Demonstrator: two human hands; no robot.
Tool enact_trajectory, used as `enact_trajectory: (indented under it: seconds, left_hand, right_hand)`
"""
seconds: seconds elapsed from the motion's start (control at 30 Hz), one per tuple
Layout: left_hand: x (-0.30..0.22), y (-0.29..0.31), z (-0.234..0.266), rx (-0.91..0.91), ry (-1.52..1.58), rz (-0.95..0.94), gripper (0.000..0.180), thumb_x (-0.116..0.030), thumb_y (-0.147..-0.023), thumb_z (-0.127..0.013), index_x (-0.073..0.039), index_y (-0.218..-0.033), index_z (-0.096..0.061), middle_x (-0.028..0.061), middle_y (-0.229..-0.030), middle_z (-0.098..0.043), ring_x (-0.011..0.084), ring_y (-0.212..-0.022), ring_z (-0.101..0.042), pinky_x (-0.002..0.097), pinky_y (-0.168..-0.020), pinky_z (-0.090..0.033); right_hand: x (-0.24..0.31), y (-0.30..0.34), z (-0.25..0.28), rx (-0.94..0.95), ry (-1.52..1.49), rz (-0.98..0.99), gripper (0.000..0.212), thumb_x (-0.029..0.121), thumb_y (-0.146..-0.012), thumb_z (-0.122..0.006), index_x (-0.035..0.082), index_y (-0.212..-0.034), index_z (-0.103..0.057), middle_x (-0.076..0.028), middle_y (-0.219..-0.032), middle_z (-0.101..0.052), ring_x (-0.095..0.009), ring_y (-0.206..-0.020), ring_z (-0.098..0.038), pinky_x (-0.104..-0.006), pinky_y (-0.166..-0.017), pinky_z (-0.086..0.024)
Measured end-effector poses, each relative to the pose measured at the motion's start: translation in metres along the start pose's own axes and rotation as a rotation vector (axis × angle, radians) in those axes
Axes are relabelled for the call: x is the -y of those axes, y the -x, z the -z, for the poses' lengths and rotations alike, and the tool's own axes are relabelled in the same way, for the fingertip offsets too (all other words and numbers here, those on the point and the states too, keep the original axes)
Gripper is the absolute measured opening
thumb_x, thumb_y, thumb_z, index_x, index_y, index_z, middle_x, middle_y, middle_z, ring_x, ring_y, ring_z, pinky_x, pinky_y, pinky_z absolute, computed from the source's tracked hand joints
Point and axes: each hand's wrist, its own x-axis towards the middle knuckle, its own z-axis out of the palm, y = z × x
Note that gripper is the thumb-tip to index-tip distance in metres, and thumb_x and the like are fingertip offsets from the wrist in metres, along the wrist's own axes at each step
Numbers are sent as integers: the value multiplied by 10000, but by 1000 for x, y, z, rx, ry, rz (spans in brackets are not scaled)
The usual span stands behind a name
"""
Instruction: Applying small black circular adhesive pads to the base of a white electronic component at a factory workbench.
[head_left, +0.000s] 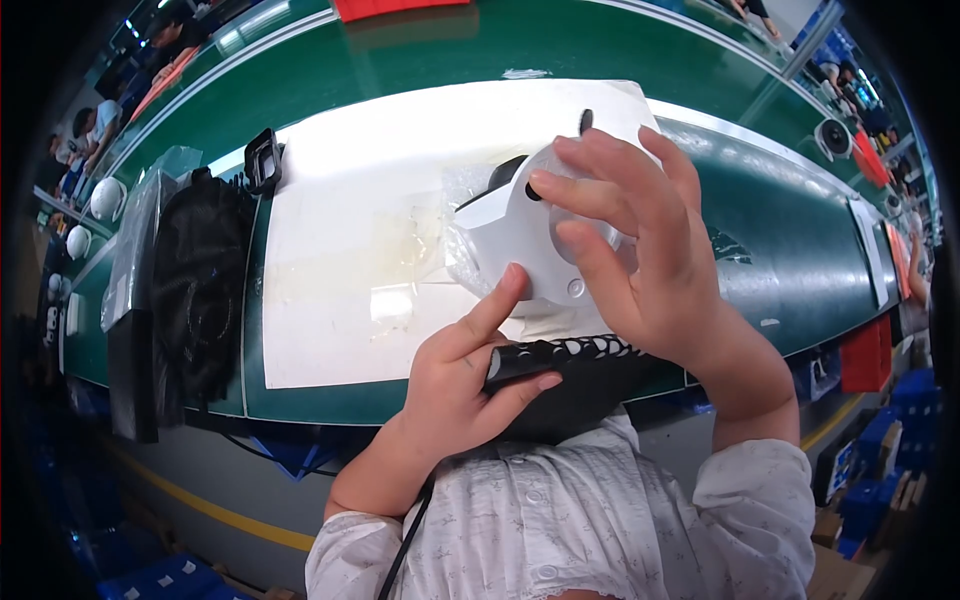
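Note:
A white rounded device (500, 240) with dark parts rests on clear bubble wrap (462, 258) in the middle of the white sheet. My right hand (650, 250) is over its right side, fingers spread; the index fingertip touches a small black round spot (533, 191) on it. The thumb is bent over a pale round part of the device, partly hidden by the hand. My left hand (455, 385) is at the near side, index fingertip against the device's lower edge. A black strip with a honeycomb pattern (565, 352) lies between its thumb and index finger; its other fingers are mostly hidden.
The white sheet (340, 300) covers much of the green table (790, 240). On the left lie a black fabric pouch (205, 285), clear plastic bags (140, 250) and a small black frame-like part (263, 162). A red bin (866, 355) stands beyond the right edge. Other people are in the far background.

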Motion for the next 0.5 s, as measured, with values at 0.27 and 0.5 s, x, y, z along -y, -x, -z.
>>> enact_trajectory:
  seconds: [0.27, 0.5]
  left_hand:
    - [-3, -1, -2, -32, 43, 36, 295, -48, -619, -701, 46, -877, -593, 188, -1274, -373, 178, -704, -606, 240, -649, -461]
    - [2, 0, -4, -41, -3, 21, 292, -63, -599, -702, 66, -842, -604, 224, -1290, -332, 116, -595, -551, 216, -584, -441]
  right_hand:
    - [-18, 39, 7, -234, -363, -429, 79, 79, -772, -575, 53, -839, -543, -129, -1200, -443, -305, -1228, -284, -373, -978, -232]
    - [-4, 48, 10, -107, -413, -567, 75, 113, -796, -552, 60, -849, -560, -136, -1250, -411, -289, -1245, -258, -384, -979, -207]
